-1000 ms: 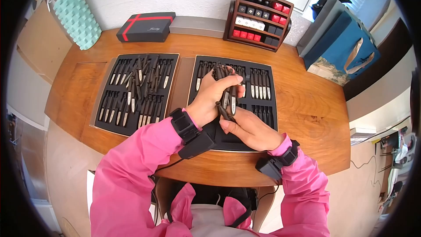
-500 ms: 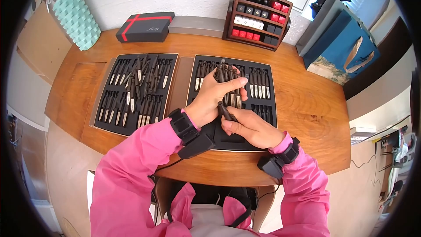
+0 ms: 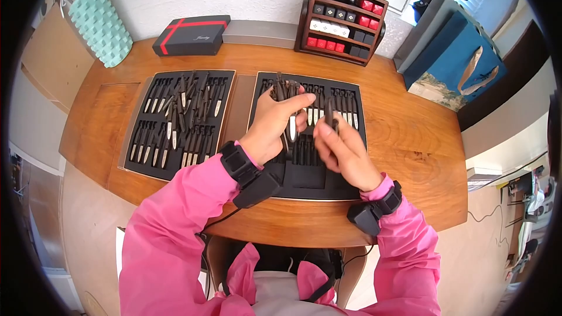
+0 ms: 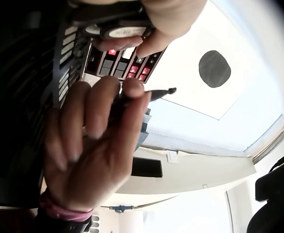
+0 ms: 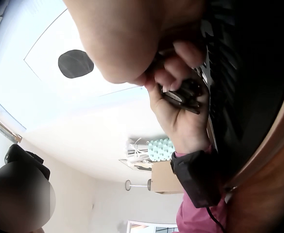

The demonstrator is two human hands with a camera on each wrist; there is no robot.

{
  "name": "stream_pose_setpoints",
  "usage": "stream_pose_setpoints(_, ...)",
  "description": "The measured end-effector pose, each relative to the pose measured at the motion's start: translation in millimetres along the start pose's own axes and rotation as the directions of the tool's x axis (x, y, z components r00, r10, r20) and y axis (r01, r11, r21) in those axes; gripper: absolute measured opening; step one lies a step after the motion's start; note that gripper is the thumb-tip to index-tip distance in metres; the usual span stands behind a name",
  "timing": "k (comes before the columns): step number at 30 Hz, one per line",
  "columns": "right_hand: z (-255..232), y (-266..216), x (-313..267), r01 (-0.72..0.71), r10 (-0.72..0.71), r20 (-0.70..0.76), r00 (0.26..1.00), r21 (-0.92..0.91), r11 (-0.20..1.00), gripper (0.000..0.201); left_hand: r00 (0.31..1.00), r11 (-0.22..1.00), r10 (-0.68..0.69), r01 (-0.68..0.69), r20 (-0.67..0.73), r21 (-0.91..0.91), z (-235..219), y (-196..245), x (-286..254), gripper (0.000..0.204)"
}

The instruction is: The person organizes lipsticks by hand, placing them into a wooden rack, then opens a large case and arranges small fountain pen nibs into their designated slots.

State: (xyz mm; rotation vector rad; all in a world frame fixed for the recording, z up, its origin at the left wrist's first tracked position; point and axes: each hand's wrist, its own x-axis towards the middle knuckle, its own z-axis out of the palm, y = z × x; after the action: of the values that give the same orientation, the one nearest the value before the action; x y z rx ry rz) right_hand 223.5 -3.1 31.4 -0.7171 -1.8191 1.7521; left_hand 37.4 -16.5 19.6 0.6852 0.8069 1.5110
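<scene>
My left hand [image 3: 266, 126] grips a bundle of slim dark pen-like pieces [image 3: 287, 88], some with pale labelled ends. To its right, my right hand [image 3: 348, 155] pinches one slim dark piece [image 3: 329, 111] between thumb and fingers. That piece's narrow end [image 4: 161, 93], with a small knob on the tip, pokes past the fingertips in the left wrist view. Both hands are over the right black tray [image 3: 281, 187], where similar pieces stand in rows. On the left black tray [image 3: 153, 113], more fill the slots and a loose heap lies on top.
At the back of the wooden table [image 3: 410, 134] are a black box with red ribbon [image 3: 202, 40] and a wooden rack [image 3: 303, 23] of red, black and white cubes. A blue paper bag [image 3: 448, 52] stands at right, a mint-green studded container [image 3: 102, 26] at back left.
My right hand has moved up and right, away from the left hand, carrying one piece upright. My left hand has shifted slightly left with its bundle.
</scene>
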Motion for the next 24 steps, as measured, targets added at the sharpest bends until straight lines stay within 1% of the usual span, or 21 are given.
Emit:
stream_pose_setpoints(1,-1,5,2,0.015,-0.016,-0.099,0.995,-0.014,1.0,0.023,1.0,1.0,-0.011,0.011,0.001,0.011,4,1,-4,0.024)
stream_pose_setpoints(2,-2,8,5,0.049,-0.074,-0.165,0.984,-0.151,0.987,0.023,1.0,0.999,-0.022,0.022,0.003,0.023,7,0,-8,0.023)
stream_pose_setpoints(3,-7,12,6,0.029,-0.07,-0.199,0.977,-0.206,0.978,0.023,0.999,0.999,-0.01,0.008,0.049,0.034,7,-2,-8,0.025)
stream_pose_setpoints(4,-10,15,7,0.006,-0.069,-0.234,0.97,-0.258,0.966,0.024,0.999,0.999,-0.011,0.009,0.05,0.035,7,-2,-8,0.025)
stream_pose_setpoints(5,-9,14,6,0.006,-0.068,-0.236,0.969,-0.257,0.966,0.024,0.997,0.998,-0.018,0.014,0.068,0.062,8,-2,-9,0.025)
stream_pose_setpoints(7,-6,11,5,0.078,-0.183,-0.221,0.958,-0.415,0.907,0.022,0.996,0.995,-0.038,0.03,0.083,0.096,7,-5,-9,0.026)
stream_pose_setpoints(8,-4,10,4,0.077,-0.182,-0.222,0.958,-0.414,0.907,0.022,0.996,0.995,-0.039,0.031,0.082,0.096,7,-6,-8,0.026)
stream_pose_setpoints(10,-1,9,5,0.171,-0.279,-0.11,0.954,-0.565,0.807,0.021,0.996,0.986,-0.028,0.013,0.09,0.164,5,-6,-7,0.026)
stream_pose_setpoints(11,1,11,4,0.206,-0.3,-0.085,0.95,-0.551,0.809,0.021,0.995,0.986,-0.029,0.014,0.091,0.165,5,-7,-7,0.026)
stream_pose_setpoints(13,0,8,2,0.225,-0.312,-0.066,0.948,-0.554,0.801,0.023,0.998,0.975,-0.037,0.026,0.042,0.22,4,-7,-6,0.026)
stream_pose_setpoints(14,0,7,1,0.245,-0.324,-0.046,0.945,-0.557,0.794,0.024,0.998,0.975,-0.037,0.026,0.042,0.22,4,-7,-6,0.026)
stream_pose_setpoints(15,-3,6,0,0.245,-0.324,-0.046,0.945,-0.557,0.794,0.024,0.998,0.985,-0.038,0.027,0.057,0.17,4,-6,-6,0.026)
stream_pose_setpoints(16,-8,5,-1,0.187,-0.265,-0.069,0.962,-0.542,0.819,0.025,0.997,0.992,-0.038,0.029,0.072,0.119,4,-6,-7,0.025)
stream_pose_setpoints(17,-11,5,-2,0.126,-0.205,-0.093,0.974,-0.527,0.84,0.026,0.997,0.993,-0.038,0.029,0.073,0.118,3,-6,-7,0.025)
stream_pose_setpoints(18,-13,5,-2,0.125,-0.204,-0.094,0.974,-0.528,0.84,0.026,0.998,0.996,-0.047,0.043,0.042,0.081,3,-6,-7,0.026)
stream_pose_setpoints(19,-14,8,-1,0.175,-0.26,-0.096,0.961,-0.517,0.838,0.025,0.998,0.997,-0.056,0.056,0.013,0.044,3,-6,-6,0.026)
stream_pose_setpoints(20,-16,10,-1,0.224,-0.315,-0.099,0.944,-0.506,0.833,0.025,0.998,0.998,-0.057,0.056,0.014,0.042,2,-6,-5,0.026)
stream_pose_setpoints(21,-20,13,-2,0.19,-0.296,-0.134,0.946,-0.51,0.839,0.023,0.999,0.998,-0.051,0.05,0.009,0.033,1,-6,-4,0.027)
stream_pose_setpoints(22,-23,10,-4,0.188,-0.294,-0.134,0.946,-0.512,0.838,0.023,0.999,0.999,-0.045,0.045,0.003,0.023,0,-7,-4,0.027)
stream_pose_setpoints(23,-26,4,-5,0.098,-0.18,-0.181,0.967,-0.386,0.917,0.022,0.999,0.999,-0.048,0.048,-0.002,0.025,2,-6,-5,0.028)
stream_pose_setpoints(24,-30,0,-6,0.004,-0.059,-0.215,0.975,-0.249,0.968,0.02,0.999,0.999,-0.05,0.05,0.002,0.022,3,-5,-6,0.028)
